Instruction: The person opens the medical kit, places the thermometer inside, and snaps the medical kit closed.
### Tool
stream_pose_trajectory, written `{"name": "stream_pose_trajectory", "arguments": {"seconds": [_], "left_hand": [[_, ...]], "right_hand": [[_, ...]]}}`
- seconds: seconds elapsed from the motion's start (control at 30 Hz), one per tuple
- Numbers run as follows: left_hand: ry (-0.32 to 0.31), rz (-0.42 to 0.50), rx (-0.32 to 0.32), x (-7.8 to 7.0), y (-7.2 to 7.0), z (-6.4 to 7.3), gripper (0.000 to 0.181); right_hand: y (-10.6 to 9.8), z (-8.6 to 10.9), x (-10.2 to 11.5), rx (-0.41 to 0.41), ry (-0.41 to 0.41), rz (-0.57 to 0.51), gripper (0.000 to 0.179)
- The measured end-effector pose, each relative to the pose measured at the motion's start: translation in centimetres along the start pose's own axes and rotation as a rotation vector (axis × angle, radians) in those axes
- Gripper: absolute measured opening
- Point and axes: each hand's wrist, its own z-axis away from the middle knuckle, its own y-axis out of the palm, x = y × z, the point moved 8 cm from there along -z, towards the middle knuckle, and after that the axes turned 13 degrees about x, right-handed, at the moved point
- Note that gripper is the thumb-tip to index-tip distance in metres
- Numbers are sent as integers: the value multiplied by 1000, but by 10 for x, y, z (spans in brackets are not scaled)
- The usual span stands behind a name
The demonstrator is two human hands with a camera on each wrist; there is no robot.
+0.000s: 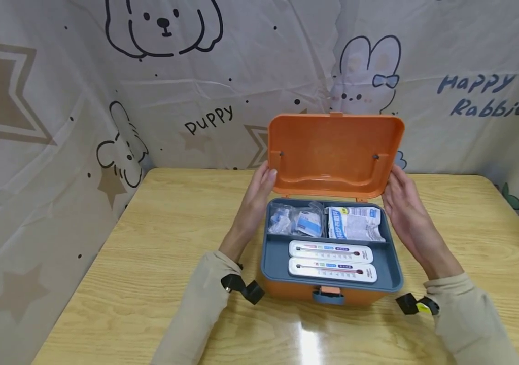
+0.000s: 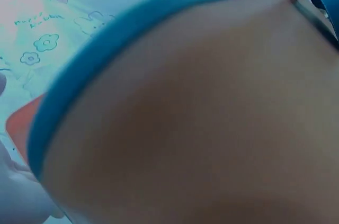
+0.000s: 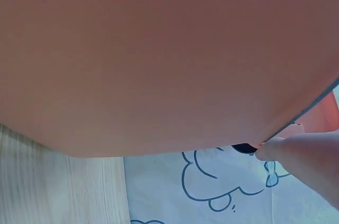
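An orange medicine box [image 1: 277,288] stands on the table, with its orange lid [image 1: 337,147] raised at the back. My left hand [image 1: 253,200] holds the lid's left edge, the thumb in front. At the lid's lower right edge, my right hand [image 1: 407,218] grips from the side; its fingertips are partly hidden. Inside the blue-grey tray [image 1: 273,258] lie two white thermometers [image 1: 331,252], one in front of the other. A clear bag of blue-and-white packets [image 1: 307,223] fills the rear left compartment. The rear right one holds a white-and-blue packet [image 1: 355,223].
A blue-grey latch [image 1: 327,298] sticks out at the box front. The wooden table [image 1: 172,228] meets a printed cloth [image 1: 232,66] at the back and left. Box walls fill most of both wrist views.
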Motion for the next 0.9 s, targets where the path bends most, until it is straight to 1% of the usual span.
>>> {"name": "stream_pose_trajectory", "arguments": {"seconds": [0.13, 0.23, 0.3, 0.4, 0.5, 0.57, 0.73, 0.83, 0.9], "left_hand": [[22, 10, 11, 3, -1, 1, 70], [45, 9, 28, 4, -2, 4, 65], [50, 15, 37, 4, -3, 7, 62], [62, 41, 59, 4, -5, 13, 57], [57, 60, 72, 6, -6, 16, 54], [44, 28, 72, 7, -7, 18, 52], [9, -126, 55, 9, -9, 25, 50], [20, -172, 62, 5, -8, 30, 52], [25, -176, 66, 3, -8, 33, 54]], "right_hand": [[-1, 2, 1, -20, -48, -17, 55], [-2, 4, 0, -48, -79, -43, 52], [-2, 6, -2, -60, -85, -53, 52], [0, 7, -5, -57, -88, -44, 54], [3, 9, -5, -49, -102, -17, 55], [4, 11, -4, -46, -113, -5, 54], [5, 16, 0, -44, -117, -7, 52], [6, 20, 2, -53, -122, -10, 51], [7, 22, 2, -63, -117, 2, 50]]}}
